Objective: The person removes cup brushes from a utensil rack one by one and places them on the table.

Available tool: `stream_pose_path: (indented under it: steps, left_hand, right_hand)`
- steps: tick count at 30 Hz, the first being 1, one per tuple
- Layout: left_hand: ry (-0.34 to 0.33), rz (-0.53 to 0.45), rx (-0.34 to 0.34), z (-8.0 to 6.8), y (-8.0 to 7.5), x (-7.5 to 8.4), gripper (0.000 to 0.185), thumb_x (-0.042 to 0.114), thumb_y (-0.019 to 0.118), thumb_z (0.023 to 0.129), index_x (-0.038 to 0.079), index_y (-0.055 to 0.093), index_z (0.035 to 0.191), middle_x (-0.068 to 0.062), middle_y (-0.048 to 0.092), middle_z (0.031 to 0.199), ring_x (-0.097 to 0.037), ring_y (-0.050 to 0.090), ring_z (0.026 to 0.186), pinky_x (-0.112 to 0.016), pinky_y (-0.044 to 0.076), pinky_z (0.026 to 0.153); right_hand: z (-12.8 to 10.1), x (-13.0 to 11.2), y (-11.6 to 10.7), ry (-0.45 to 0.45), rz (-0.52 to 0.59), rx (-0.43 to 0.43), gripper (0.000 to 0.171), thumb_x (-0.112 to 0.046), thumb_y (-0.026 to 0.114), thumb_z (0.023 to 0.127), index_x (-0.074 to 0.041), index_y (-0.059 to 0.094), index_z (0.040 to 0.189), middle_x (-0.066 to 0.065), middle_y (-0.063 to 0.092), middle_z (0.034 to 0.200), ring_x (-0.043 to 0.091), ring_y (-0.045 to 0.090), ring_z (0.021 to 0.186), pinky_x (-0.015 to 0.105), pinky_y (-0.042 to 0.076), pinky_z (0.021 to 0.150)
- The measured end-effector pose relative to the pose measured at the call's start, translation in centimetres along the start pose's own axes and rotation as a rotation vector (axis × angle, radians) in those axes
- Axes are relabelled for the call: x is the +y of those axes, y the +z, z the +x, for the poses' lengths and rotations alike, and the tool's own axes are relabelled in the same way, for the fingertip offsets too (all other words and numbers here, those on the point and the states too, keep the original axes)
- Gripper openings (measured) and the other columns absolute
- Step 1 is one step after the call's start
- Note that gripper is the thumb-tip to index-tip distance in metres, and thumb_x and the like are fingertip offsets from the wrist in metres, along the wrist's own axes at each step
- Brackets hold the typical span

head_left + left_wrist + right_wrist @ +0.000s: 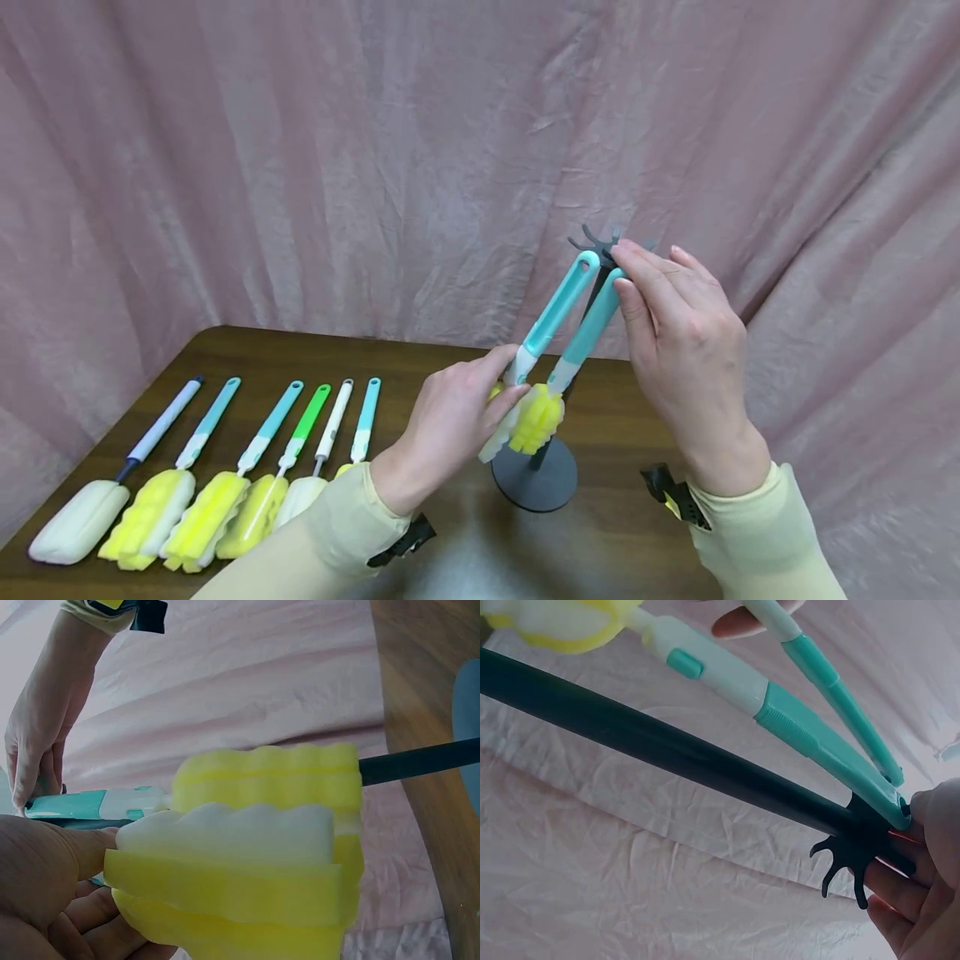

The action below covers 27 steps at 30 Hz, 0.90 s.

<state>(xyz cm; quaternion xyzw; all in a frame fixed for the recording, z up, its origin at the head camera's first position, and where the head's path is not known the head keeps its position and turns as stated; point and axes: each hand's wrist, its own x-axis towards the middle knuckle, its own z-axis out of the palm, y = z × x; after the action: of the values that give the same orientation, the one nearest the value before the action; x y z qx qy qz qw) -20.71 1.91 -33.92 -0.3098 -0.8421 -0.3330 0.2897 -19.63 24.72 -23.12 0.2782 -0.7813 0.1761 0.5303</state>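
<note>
**Two sponge brushes at the hook stand**

A dark hook stand (536, 479) stood on the wooden table (615, 533), near its front edge and toward the right side. Its black pole rose up to a crown of small hooks (592, 240).

The right hand (678, 333) was at the top of the stand. Its fingers were curled and pinched the upper end of a teal brush handle (594, 323) just beside the hooks. I could not tell if the loop already sat on a hook. The yellow sponge head (536, 419) of this brush hung low beside the pole.

The left hand (450, 421) grasped a second brush (553, 315) at the white lower part of its handle, fingers curled around it, close to its sponge. The teal loop end of this brush pointed up toward the hooks.

Along the left part of the table, six more brushes (225, 475) lay in a row side by side, sponges toward the front edge, handles toward the back edge. Pink cloth (375, 167) hung behind the table.
</note>
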Motion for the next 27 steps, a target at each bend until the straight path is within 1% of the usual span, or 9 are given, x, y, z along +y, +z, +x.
stream_pose_path:
  steps: [7,11,14,16,19,23,27]
  left_hand:
    - [-0.015,-0.003,-0.008,0.2,-0.4,0.0,0.031,0.02,0.09,0.096,0.015,0.067,0.118,0.008,0.051,0.069,-0.008,0.037,0.053,-0.024,0.03,0.049]
    - [-0.018,0.01,0.004,0.2,-0.6,0.0,0.032,0.019,0.09,0.096,0.015,0.068,0.119,0.009,0.049,0.067,-0.007,0.035,0.053,-0.025,0.029,0.048]
    - [-0.016,0.02,0.014,0.1,-0.9,0.0,0.032,0.02,0.091,0.095,0.016,0.068,0.117,0.009,0.05,0.066,-0.006,0.034,0.052,-0.025,0.029,0.048]
    - [-0.014,0.024,0.024,0.1,-1.1,-0.1,0.032,0.02,0.091,0.095,0.016,0.067,0.116,0.009,0.053,0.068,-0.006,0.034,0.052,-0.025,0.029,0.047]
    - [-0.006,0.026,0.044,0.2,-1.3,-0.3,0.031,0.02,0.092,0.094,0.017,0.067,0.113,0.01,0.063,0.073,-0.006,0.04,0.052,-0.025,0.031,0.047]
    - [0.006,0.015,0.069,0.3,-1.5,-0.5,0.031,0.02,0.093,0.093,0.017,0.068,0.111,0.008,0.073,0.083,-0.006,0.046,0.055,-0.025,0.034,0.048]
    - [0.002,0.01,0.082,0.3,-1.7,-0.8,0.032,0.02,0.093,0.092,0.016,0.07,0.113,0.007,0.076,0.086,-0.006,0.047,0.054,-0.026,0.033,0.048]
  right_hand:
    - [-0.3,0.3,0.5,0.009,-0.014,0.006,0.03,-0.018,0.067,0.112,-0.002,0.077,0.136,0.013,0.077,0.134,0.038,0.075,0.119,0.046,0.045,0.12]
    - [-0.3,0.5,0.8,0.011,-0.011,-0.001,0.029,-0.018,0.067,0.112,-0.002,0.077,0.135,0.013,0.076,0.135,0.04,0.071,0.12,0.046,0.045,0.12]
    - [-0.4,0.6,0.8,0.022,-0.018,-0.011,0.029,-0.019,0.067,0.112,-0.003,0.077,0.134,0.013,0.075,0.136,0.042,0.069,0.12,0.046,0.049,0.113]
    - [-0.4,0.7,0.9,0.029,-0.023,-0.016,0.029,-0.02,0.067,0.112,-0.004,0.077,0.135,0.012,0.075,0.137,0.042,0.068,0.121,0.048,0.052,0.107]
    - [-0.5,0.8,0.9,0.039,-0.027,-0.015,0.029,-0.02,0.068,0.112,-0.005,0.077,0.135,0.011,0.075,0.138,0.04,0.068,0.122,0.05,0.054,0.098]
    - [-0.5,0.9,1.0,0.039,-0.027,-0.012,0.029,-0.021,0.067,0.112,-0.005,0.078,0.135,0.01,0.075,0.137,0.04,0.068,0.121,0.051,0.054,0.097]
    - [-0.5,1.0,1.1,0.04,-0.026,-0.015,0.029,-0.022,0.068,0.112,-0.005,0.078,0.135,0.011,0.075,0.137,0.04,0.068,0.121,0.051,0.053,0.098]
